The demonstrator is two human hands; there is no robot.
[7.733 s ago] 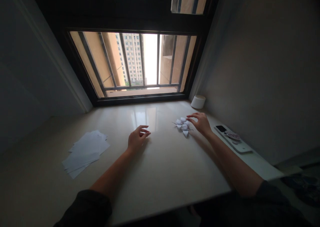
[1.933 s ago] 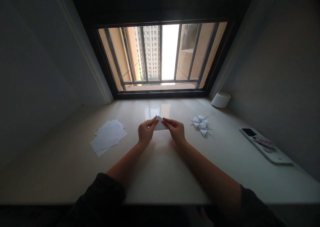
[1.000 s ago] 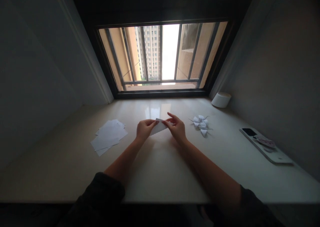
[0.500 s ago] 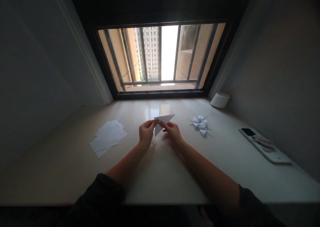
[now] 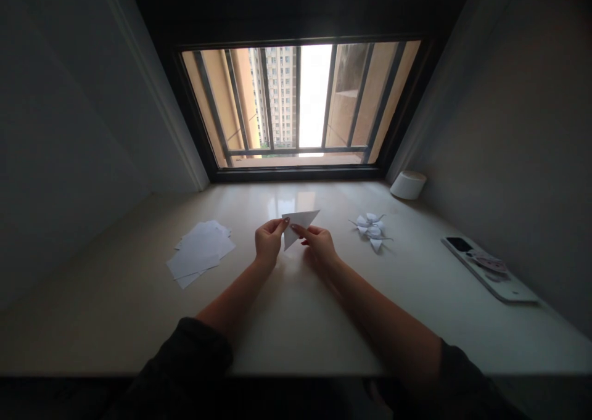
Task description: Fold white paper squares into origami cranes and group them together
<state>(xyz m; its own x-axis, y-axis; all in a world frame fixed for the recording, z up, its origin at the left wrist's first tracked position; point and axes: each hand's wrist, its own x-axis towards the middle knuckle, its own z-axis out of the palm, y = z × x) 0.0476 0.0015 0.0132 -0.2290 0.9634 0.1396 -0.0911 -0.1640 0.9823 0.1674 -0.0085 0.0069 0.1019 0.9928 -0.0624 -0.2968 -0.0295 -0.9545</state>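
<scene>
A white sheet of paper folded into a triangle is held just above the sill, one point aimed to the right and another down. My left hand pinches its left edge between thumb and fingers. Against its lower right side, my right hand is closed with the thumb on the front face and the fingers behind. Fingers partly hide the paper's middle. Right of my hands lie several small folded paper pieces with thin pointed tips, resembling cranes. To the left is a loose stack of white paper sheets.
The pale glossy sill runs up to a dark-framed window with bars outside. A white rounded object stands in the back right corner. Along the right wall lies a phone in a light case. Walls close in on both sides.
The folded paper and my left hand have shifted slightly left. My left thumb and right thumb are now a little farther apart on the paper.
</scene>
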